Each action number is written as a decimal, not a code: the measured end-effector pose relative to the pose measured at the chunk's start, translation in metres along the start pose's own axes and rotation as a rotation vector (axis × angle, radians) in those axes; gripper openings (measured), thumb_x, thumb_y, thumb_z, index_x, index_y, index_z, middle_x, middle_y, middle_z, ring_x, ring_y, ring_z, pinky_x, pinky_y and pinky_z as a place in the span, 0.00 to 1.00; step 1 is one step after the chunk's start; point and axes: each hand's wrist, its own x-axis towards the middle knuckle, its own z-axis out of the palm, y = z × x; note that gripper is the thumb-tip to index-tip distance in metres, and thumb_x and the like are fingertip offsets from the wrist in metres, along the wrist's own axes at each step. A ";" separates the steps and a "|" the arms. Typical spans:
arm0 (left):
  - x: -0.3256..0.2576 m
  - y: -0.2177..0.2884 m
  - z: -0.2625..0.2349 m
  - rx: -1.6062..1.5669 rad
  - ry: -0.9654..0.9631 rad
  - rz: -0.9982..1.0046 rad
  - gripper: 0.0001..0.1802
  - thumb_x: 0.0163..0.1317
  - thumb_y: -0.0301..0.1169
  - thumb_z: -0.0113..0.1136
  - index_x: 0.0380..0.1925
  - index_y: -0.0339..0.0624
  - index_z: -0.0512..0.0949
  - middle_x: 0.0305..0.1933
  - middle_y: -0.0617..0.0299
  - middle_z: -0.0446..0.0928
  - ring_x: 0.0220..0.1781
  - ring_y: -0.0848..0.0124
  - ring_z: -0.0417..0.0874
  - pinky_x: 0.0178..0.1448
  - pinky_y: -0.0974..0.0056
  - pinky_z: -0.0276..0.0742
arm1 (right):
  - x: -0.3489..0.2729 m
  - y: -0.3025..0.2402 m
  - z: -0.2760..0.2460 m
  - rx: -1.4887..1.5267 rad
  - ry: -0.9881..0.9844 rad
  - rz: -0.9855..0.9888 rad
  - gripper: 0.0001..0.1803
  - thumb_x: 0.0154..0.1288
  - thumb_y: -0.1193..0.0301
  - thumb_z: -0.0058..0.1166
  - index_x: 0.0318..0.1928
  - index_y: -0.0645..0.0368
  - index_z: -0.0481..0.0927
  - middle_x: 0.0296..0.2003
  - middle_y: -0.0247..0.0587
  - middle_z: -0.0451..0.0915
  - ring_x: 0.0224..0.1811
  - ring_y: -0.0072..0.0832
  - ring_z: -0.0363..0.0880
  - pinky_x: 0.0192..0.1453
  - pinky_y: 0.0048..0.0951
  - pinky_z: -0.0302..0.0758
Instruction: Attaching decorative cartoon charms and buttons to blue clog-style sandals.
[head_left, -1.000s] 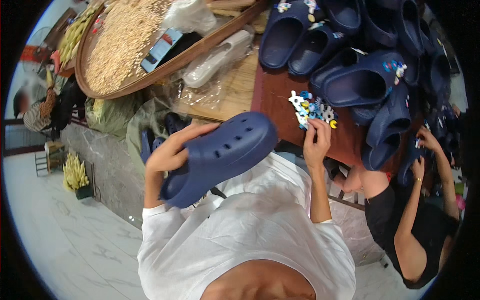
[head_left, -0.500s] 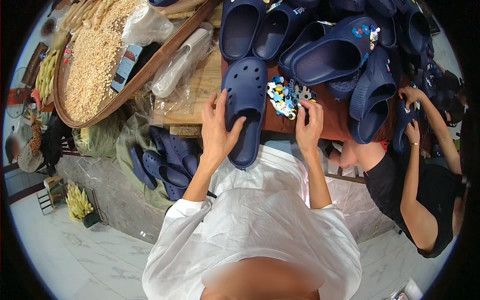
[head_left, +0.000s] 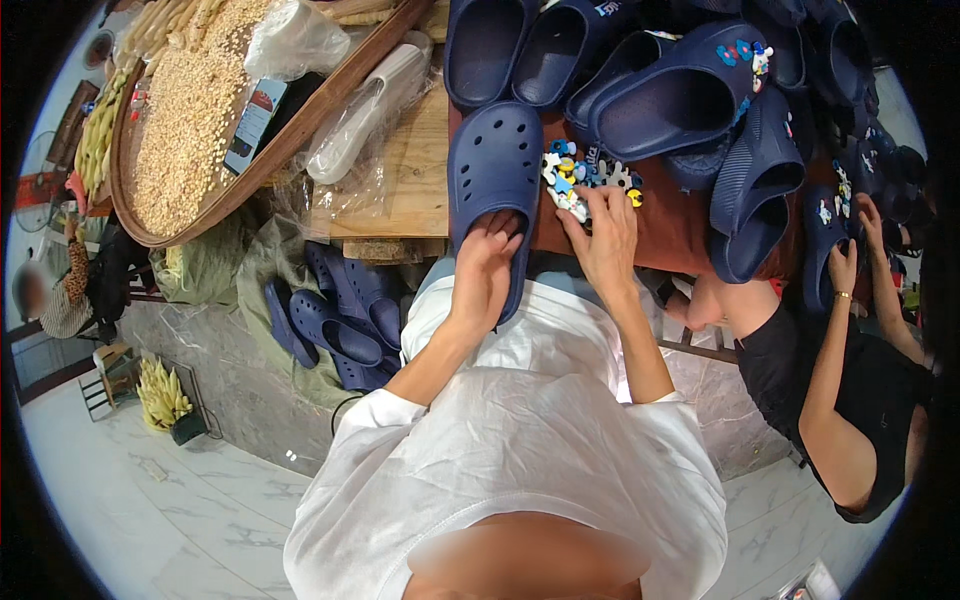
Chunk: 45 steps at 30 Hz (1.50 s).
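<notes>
A dark blue clog (head_left: pixel 494 155) with round holes in its upper lies toe-away at the table's front edge, its heel hanging over. My left hand (head_left: pixel 488 270) has its fingers tucked into the foot opening and holds the clog. Just right of it is a small pile of colourful shoe charms (head_left: pixel 566 178), white, blue and yellow. My right hand (head_left: pixel 608 235) reaches into this pile, fingertips touching the charms and thumb apart from the fingers. No charm shows lifted in it.
More blue clogs (head_left: pixel 665 105) crowd the table's far right, some with charms. A wooden tray (head_left: pixel 280 150) of pale kernels, a phone (head_left: pixel 255 125) and a bagged white clog (head_left: pixel 370 110) are at left. Loose clogs (head_left: pixel 335 325) lie lower left. A co-worker's hand (head_left: pixel 845 265) holds a clog at right.
My left hand has moved from the clog's sides into its foot opening. My right hand has shifted left and onto the charm pile. The co-worker's upper hand has lowered.
</notes>
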 end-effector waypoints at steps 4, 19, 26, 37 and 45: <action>0.024 -0.005 0.012 -0.248 -0.026 0.034 0.22 0.67 0.39 0.59 0.57 0.42 0.71 0.59 0.62 0.74 0.64 0.68 0.70 0.72 0.60 0.58 | 0.005 -0.003 -0.001 0.061 0.006 0.001 0.17 0.59 0.68 0.66 0.47 0.59 0.78 0.43 0.43 0.75 0.47 0.42 0.72 0.51 0.41 0.68; 0.007 0.012 0.032 -0.076 0.220 0.010 0.23 0.67 0.39 0.64 0.52 0.32 0.75 0.51 0.60 0.78 0.51 0.72 0.78 0.57 0.66 0.73 | 0.011 -0.009 -0.002 1.267 -0.295 0.331 0.10 0.67 0.78 0.60 0.47 0.63 0.75 0.41 0.34 0.78 0.45 0.18 0.77 0.52 0.20 0.74; -0.001 0.006 0.023 0.002 0.197 0.011 0.22 0.65 0.34 0.66 0.54 0.35 0.75 0.50 0.63 0.79 0.49 0.75 0.79 0.54 0.69 0.74 | 0.011 -0.012 -0.002 1.229 -0.392 0.427 0.13 0.66 0.81 0.58 0.50 0.65 0.77 0.42 0.32 0.78 0.45 0.18 0.77 0.52 0.20 0.75; -0.007 0.008 0.013 0.079 0.140 -0.067 0.24 0.62 0.34 0.66 0.55 0.36 0.73 0.51 0.63 0.77 0.51 0.75 0.76 0.57 0.68 0.72 | 0.009 -0.002 -0.004 1.208 -0.452 0.303 0.11 0.67 0.80 0.58 0.49 0.63 0.75 0.42 0.34 0.79 0.45 0.18 0.78 0.52 0.20 0.74; -0.007 0.009 0.013 -0.039 0.195 -0.101 0.20 0.65 0.32 0.62 0.54 0.35 0.74 0.52 0.60 0.80 0.53 0.70 0.81 0.59 0.62 0.74 | 0.021 -0.009 -0.002 1.291 -0.388 0.472 0.11 0.66 0.79 0.60 0.47 0.61 0.75 0.40 0.35 0.80 0.42 0.19 0.79 0.47 0.20 0.76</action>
